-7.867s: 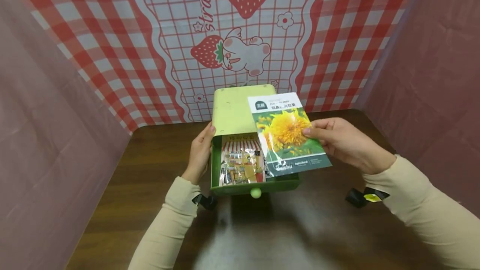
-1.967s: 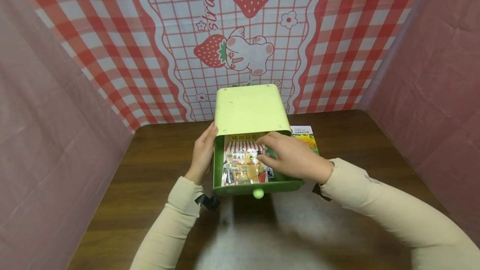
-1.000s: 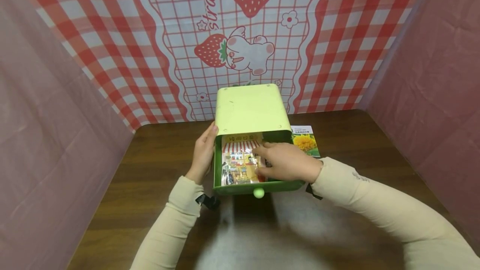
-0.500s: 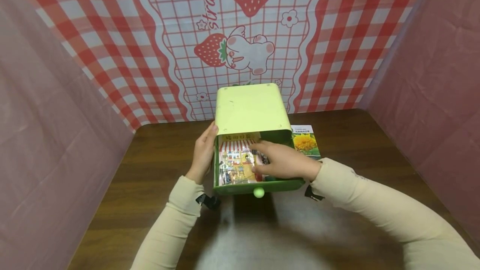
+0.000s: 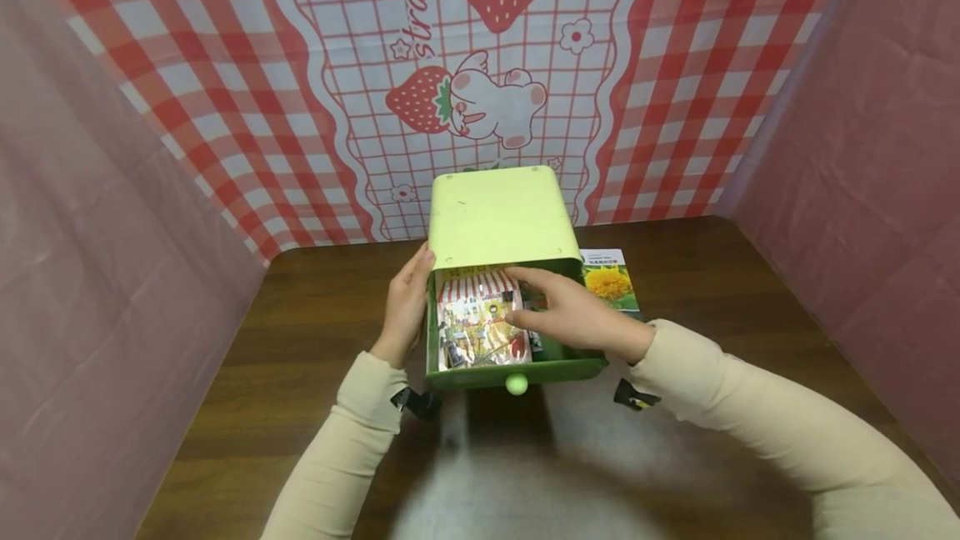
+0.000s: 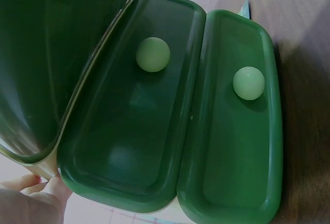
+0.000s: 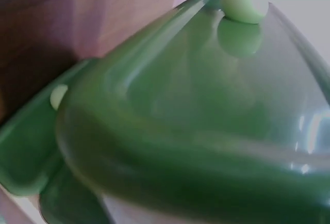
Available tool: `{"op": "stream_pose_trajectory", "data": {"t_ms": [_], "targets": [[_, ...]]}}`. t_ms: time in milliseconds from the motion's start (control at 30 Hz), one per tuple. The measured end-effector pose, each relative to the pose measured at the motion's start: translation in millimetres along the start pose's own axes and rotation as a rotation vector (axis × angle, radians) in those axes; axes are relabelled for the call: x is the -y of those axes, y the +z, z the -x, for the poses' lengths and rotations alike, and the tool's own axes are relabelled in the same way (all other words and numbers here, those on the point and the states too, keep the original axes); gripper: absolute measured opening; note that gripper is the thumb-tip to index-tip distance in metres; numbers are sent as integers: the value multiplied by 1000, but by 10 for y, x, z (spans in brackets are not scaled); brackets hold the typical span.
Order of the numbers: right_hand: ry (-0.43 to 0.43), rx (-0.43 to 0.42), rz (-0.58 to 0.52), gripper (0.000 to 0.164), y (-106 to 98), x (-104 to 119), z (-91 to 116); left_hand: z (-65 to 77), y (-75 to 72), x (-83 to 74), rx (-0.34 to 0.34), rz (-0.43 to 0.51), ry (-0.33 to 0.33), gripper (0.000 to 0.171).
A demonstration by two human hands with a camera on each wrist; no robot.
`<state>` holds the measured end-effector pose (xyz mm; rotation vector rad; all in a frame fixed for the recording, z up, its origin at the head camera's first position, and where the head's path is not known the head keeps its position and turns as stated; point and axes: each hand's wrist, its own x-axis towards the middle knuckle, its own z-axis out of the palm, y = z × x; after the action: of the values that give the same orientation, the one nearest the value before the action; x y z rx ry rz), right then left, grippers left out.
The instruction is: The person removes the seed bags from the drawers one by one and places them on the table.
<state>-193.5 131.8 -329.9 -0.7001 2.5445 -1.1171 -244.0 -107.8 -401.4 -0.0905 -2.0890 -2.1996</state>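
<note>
A small light-green cabinet (image 5: 502, 215) stands at the table's middle, its dark-green top drawer (image 5: 480, 377) pulled out. Inside the drawer, at the left, lies a glossy packet (image 5: 476, 332) with a striped-awning shop picture. My right hand (image 5: 577, 313) reaches over the drawer's right side, its index finger and thumb extended at the packet's right edge. My left hand (image 5: 403, 311) rests against the cabinet's left side near the front edge, fingers fairly straight. To the cabinet's right lies a packet with a yellow flower picture (image 5: 609, 283), partly hidden.
Two lower drawers (image 6: 129, 126) with round pale knobs (image 6: 249, 83) are pushed in. The top drawer's knob (image 7: 242, 2) faces me. A dark wooden table (image 5: 277, 357) carries the cabinet. Pink cloth stands on both sides, with a strawberry-patterned checked cloth (image 5: 675, 132) behind.
The flower packet, earlier held in my right hand, now lies on the table. My right hand has moved over the drawer, and the shop packet has shifted slightly left. The left hand stays put.
</note>
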Motion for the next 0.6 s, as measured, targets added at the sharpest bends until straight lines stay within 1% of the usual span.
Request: {"op": "stream_pose_trajectory", "data": {"t_ms": [133,233,333,500,600], "targets": [[70,3,-151,70,0,-5,-26,5,-2,-4,4,9,-6,55],[115,-2,-219,72,5,-15,-41,12,-1,-9,7,3,-2,55],[119,-23,-268,68,8,-36,-71,19,2,-10,8,1,3,55],[123,-65,-310,58,-6,-67,-139,20,4,-1,7,3,0,55],[144,-64,-385,57,-15,-82,-168,19,3,2,9,5,0,55]]}}
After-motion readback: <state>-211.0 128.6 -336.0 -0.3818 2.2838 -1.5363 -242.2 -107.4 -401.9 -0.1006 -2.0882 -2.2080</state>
